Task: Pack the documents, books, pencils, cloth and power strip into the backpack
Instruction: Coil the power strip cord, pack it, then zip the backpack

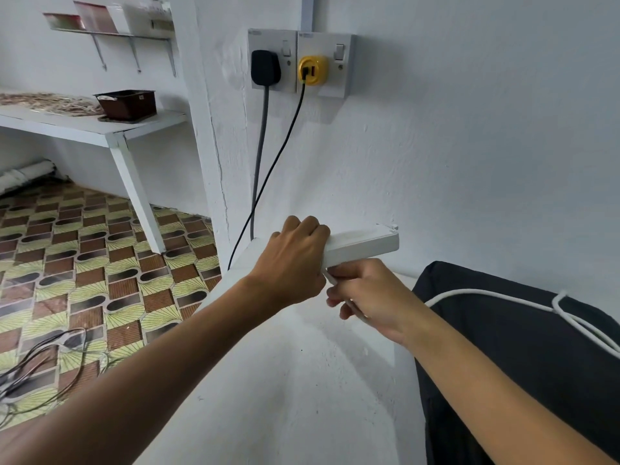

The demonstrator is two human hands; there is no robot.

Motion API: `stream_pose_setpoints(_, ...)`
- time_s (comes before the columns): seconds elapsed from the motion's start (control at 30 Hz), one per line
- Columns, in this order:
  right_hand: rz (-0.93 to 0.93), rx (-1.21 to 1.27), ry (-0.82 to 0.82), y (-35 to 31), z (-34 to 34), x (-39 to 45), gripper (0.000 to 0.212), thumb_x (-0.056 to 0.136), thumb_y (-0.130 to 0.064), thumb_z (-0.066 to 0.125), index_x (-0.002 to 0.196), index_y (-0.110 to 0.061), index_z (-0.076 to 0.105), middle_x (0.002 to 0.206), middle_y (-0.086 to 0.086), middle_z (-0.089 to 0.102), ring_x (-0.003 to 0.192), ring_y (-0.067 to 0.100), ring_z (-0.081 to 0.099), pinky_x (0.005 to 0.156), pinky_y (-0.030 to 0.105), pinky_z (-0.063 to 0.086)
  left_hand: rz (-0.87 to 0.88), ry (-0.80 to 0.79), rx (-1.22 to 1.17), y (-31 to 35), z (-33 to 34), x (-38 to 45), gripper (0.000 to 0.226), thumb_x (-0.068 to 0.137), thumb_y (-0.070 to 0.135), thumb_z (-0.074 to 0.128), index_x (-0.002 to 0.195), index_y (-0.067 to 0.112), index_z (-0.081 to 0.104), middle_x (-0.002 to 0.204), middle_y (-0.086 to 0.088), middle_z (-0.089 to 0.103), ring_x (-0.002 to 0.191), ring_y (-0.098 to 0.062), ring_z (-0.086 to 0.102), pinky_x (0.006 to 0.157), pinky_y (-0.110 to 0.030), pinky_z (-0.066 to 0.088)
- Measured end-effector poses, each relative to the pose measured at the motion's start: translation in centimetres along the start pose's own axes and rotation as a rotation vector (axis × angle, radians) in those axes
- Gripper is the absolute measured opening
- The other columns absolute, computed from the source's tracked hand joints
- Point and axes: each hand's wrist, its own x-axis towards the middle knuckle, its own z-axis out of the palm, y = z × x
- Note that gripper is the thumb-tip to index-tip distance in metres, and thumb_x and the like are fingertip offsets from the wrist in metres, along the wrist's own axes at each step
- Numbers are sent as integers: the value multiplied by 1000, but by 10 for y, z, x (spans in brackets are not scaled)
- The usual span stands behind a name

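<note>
Presently the left hand [295, 260] grips the stiff, light-looking power strip [364, 245] above the desk [302, 380], while just below those fingers the right hand [369, 297] pinches its floppy cord [486, 295], trailing over the backpack [523, 347], best gathered near the body.

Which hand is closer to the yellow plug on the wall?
Left. The left hand grips the power strip almost straight below the yellow plug; the right hand sits lower, further right.

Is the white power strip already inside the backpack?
No, the left hand grips the power strip above the white ledge, outside the dark backpack.
</note>
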Motion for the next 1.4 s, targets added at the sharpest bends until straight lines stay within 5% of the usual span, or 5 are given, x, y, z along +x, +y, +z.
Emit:
stream_pose_setpoints(0.27, -276, -1224, 109, -14, -8, -31, 8, 90, -20, 53, 83, -18, 53, 78, -3, 57, 76, 20, 57, 74, 33, 38, -15, -1, 39, -20, 8, 6, 48, 70, 11, 71, 115, 8, 58, 108, -7, 55, 97, -28, 47, 78, -45, 50)
stream_pose_setpoints(0.67, -800, -772, 86, -27, -38, -10, 16, 87, -25, 63, 95, -20, 76, 77, -7, 60, 67, 10, 55, 59, 21, 43, 213, -18, -259, 1, 21, -3, 57, 71, 60, 62, 108, 17, 61, 98, 0, 63, 87, -19, 53, 78, -25, 45)
stream_pose_setpoints(0.93, -620, -521, 154, -39, -71, 28, 16, 78, -23, 77, 92, -16, 77, 78, -14, 70, 70, -2, 63, 65, 11, 47, -1, -6, -707, 7, 2, -19, 132, 66, 30, 81, 141, 47, -26, 99, 6, 59, 87, -12, 60, 77, -26, 54)
stream_pose_setpoints(1.13, -257, -233, -189, -24, -99, 42, 10, 83, -8, 70, 92, -9, 75, 80, 7, 71, 62, 7, 60, 57, 18, 45, 40, 57, -787, 5, -9, -32, 73, 72, 25, 81, 136, 34, 47, 106, 5, 59, 90, -10, 56, 64, -22, 54)
stream_pose_setpoints(1.4, -246, -151, -64, 21, -52, 43, 15, 95, -13, 56, 94, -13, 71, 64, 8, 65, 44, 15, 50, 42, 23, 35, -251, 34, -1431, -11, -7, -25, 52, 68, 29, 77, 117, 18, 62, 101, -2, 67, 87, -21, 67, 67, -29, 55)
